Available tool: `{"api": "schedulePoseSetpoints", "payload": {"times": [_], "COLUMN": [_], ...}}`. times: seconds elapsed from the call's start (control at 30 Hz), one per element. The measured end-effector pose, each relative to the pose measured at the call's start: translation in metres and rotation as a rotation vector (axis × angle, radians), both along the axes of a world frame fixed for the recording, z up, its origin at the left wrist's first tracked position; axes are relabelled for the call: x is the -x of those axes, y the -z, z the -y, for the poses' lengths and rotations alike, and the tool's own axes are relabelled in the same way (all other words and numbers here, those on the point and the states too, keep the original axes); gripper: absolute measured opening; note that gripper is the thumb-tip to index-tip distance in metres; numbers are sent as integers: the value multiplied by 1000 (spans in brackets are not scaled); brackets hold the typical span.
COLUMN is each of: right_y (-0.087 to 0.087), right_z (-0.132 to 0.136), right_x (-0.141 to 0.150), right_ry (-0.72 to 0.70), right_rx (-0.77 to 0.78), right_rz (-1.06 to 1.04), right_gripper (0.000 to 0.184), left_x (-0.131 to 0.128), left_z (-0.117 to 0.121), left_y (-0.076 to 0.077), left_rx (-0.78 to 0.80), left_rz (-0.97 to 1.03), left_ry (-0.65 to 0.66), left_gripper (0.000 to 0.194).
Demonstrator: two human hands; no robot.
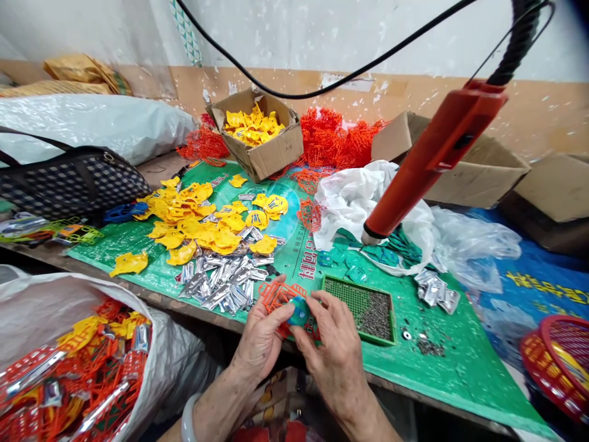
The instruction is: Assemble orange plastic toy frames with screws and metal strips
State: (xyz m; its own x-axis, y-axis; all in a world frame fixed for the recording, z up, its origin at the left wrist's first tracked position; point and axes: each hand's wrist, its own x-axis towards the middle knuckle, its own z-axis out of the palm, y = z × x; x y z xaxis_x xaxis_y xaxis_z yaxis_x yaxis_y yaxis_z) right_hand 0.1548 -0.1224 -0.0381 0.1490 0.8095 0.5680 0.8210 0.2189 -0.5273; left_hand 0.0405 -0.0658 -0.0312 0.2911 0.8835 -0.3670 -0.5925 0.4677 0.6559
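My left hand [260, 341] grips an orange-red plastic lattice frame [280, 296] near the table's front edge. A teal plastic piece [300, 311] lies against that frame, with my left thumb on it. From the other side, the fingers of my right hand [334, 344] close on the teal piece. Just right of my hands is a green tray [343, 291] holding many small dark screws [376, 314]. Silver metal strips [225, 279] lie in a heap beyond my left hand, beside a pile of yellow plastic pieces [197, 215].
A red electric screwdriver [427, 166] hangs at the right over a white bag of teal pieces [359, 187]. A cardboard box [276, 153] of yellow pieces stands behind. At left is a white sack [170, 344] of frames; loose screws [431, 347] lie at right.
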Motion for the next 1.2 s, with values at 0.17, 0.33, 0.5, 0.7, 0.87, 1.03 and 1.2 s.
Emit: {"api": "schedulePoseSetpoints", "payload": {"times": [0.17, 0.33, 0.5, 0.7, 0.87, 1.03, 1.2], "right_y": [-2, -9, -8, -3, -5, -8, -6], "right_z": [-3, -6, -8, -6, -4, -5, -8], "right_x": [1, -5, -7, -9, -6, -7, -13], "right_ry": [-6, -56, -75, -66, -20, -27, -14], "right_rx": [30, 91, 136, 55, 39, 67, 96], "right_rz": [-83, -190, -228, -32, 126, 56, -76], "right_gripper": [35, 37, 42, 34, 35, 32, 27], "left_x": [-1, -2, -2, -3, -4, -1, 0], "left_z": [-1, -2, -3, -3, -5, -5, -3], "left_y": [0, -1, 0, 0, -2, 1, 4], "left_rx": [9, 39, 47, 61, 79, 46, -14], "left_rz": [32, 65, 61, 67, 65, 59, -10], "left_ry": [-15, -23, -25, -19, -12, 16, 113], "left_gripper": [62, 53, 49, 49, 48, 47, 50]}}
